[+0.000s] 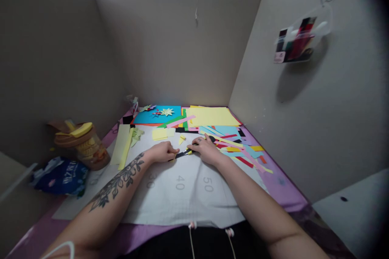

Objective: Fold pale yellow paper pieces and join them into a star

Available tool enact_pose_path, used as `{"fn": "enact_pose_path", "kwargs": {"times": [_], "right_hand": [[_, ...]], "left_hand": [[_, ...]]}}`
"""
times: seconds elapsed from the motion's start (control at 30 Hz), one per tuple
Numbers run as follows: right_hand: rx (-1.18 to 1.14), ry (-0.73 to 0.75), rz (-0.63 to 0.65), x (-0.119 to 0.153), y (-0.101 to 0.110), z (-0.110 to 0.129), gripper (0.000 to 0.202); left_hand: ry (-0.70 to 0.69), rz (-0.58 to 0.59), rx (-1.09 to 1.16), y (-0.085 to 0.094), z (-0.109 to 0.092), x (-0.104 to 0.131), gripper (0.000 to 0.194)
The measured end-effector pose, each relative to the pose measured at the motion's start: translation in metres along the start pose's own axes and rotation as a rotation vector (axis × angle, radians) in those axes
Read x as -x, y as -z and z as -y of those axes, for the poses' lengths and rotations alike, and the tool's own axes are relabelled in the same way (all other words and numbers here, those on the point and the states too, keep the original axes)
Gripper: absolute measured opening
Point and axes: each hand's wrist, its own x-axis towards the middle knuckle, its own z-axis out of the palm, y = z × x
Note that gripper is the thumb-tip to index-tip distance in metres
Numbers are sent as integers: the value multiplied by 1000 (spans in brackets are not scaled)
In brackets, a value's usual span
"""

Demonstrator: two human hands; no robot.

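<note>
A slim black-and-yellow tool [183, 153], perhaps a knife or scissors, lies slantwise between my hands above the white sheet [170, 202]. My right hand [205, 149] is closed over its upper right part, and a rounded black end shows past the fingers. At the tool's lower left end, my left hand [161, 151] is closed, thumb against the fingers; a small yellow bit shows under it. Whether that hand grips the tool or a scrap is unclear. Just beyond the hands lie a small folded yellow piece [182, 139] and a pale yellow paper rectangle [160, 134].
Coloured paper strips [243, 151] spread to the right. Behind are yellow sheets [212, 116] and a blue sheet [142, 117] bearing paper stars [167, 112]. On the left stand a lidded cup [91, 149] and a blue packet [62, 176]. Grey panels [176, 48] enclose three sides.
</note>
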Motion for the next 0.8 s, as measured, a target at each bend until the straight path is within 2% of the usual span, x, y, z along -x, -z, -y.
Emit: {"fn": "enact_pose_path", "kwargs": {"times": [0.13,0.27,0.8], "right_hand": [[-3,3,-10,1,0,0,46],[-10,-4,-14,2,1,1,46],[25,-21,39,2,10,6,48]], "left_hand": [[15,-69,-39,-7,-2,-3,51],[30,-174,-36,-17,0,-6,47],[32,-205,27,-27,15,-9,40]]}}
